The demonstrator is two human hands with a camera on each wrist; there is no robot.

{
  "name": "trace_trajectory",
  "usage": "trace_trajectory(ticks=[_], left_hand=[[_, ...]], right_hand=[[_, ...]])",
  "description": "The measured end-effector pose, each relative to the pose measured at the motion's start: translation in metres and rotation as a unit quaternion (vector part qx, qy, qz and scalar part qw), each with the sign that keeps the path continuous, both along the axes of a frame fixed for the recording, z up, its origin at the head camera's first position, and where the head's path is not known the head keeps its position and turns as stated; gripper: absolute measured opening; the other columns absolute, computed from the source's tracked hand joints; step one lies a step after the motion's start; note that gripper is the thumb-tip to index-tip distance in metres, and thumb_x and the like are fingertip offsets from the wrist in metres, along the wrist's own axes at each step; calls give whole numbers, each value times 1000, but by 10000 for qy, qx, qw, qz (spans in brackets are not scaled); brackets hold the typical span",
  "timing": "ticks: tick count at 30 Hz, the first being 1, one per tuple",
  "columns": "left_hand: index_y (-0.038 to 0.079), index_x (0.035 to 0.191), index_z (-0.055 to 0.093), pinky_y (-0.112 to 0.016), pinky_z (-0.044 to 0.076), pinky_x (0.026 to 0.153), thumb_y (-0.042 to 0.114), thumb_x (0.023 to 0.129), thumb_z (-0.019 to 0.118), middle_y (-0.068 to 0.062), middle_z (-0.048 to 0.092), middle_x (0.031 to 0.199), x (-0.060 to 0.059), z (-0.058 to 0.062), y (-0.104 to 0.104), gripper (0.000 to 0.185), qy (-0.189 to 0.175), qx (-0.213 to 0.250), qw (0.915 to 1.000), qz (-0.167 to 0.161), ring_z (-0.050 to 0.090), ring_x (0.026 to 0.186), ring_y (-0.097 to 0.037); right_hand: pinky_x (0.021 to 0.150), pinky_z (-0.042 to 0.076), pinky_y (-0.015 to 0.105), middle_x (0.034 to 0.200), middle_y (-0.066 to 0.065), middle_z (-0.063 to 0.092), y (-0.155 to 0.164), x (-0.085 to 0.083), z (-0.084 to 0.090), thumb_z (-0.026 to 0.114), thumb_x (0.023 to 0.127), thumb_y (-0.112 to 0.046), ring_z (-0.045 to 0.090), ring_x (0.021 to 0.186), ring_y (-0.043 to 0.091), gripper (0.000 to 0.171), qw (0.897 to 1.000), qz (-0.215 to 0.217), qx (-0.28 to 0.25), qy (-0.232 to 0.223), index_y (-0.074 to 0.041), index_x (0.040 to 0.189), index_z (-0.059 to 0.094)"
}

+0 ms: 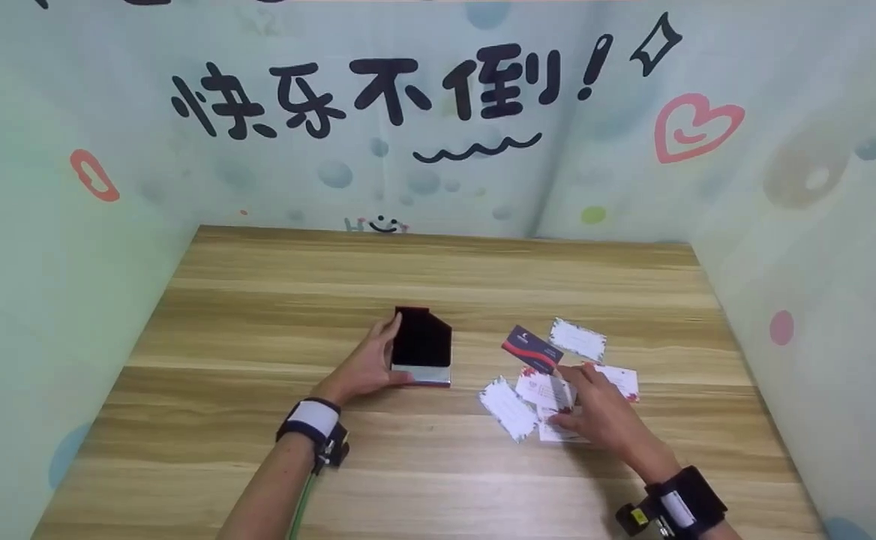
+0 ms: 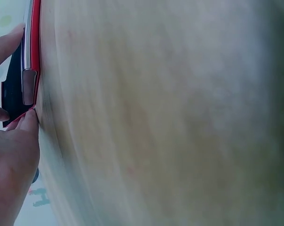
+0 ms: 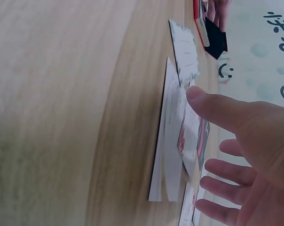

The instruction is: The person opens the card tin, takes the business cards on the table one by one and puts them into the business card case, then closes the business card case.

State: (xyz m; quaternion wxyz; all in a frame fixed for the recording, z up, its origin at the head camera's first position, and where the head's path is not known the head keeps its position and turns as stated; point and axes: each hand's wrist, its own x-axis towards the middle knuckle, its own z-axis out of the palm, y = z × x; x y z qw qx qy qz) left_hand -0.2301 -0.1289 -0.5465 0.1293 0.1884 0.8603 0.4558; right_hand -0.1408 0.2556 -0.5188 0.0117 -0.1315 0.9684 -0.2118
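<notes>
Left hand (image 1: 367, 367), fingers clamped on case (image 1: 423, 343); right hand (image 1: 607, 411), fingers apart. Dark card (image 1: 529, 349) probably light, kinda slick, so pinch edges.

Case (image 1: 421, 341): blk lining, red edge. Dk card (image 1: 529, 348): red wavy stripe. White cards (image 1: 509, 410): flowery edges. Table (image 1: 258, 300): brn, wood-grain.
</notes>
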Motion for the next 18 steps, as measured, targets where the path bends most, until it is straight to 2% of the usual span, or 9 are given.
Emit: trace_trajectory(ticks=[4,7,14,18], left_hand=[[3,160,11,-46,29,123,24,77,87,-30,10,163,0,0,0,114,-13,-31,10000,-19,28,149,-44],[3,160,12,-47,27,124,24,77,87,-31,11,163,0,0,0,114,41,-28,10000,-9,26,149,-45],[1,159,12,-49,26,124,22,78,86,-31,9,163,1,1,0,112,25,27,10000,-8,25,149,-46],[1,159,13,-50,26,124,21,78,86,-32,12,163,1,2,0,111,64,30,10000,15,25,149,-47]], right_hand=[[107,45,61,140,34,51,2,0,0,86,78,-24,52,128,49,77,9984,-200,-20,-520,-1,143,51],[109,40,64,146,37,44,2,-1,1,83,82,-23,44,135,53,73,9966,-340,-102,-739,-1,144,51],[109,41,64,145,37,45,2,-2,2,81,84,-22,45,134,52,69,9966,-289,-147,-756,1,142,52],[104,48,58,138,31,54,2,-3,1,80,84,-22,56,122,44,66,9974,-233,-61,-679,0,141,54]])
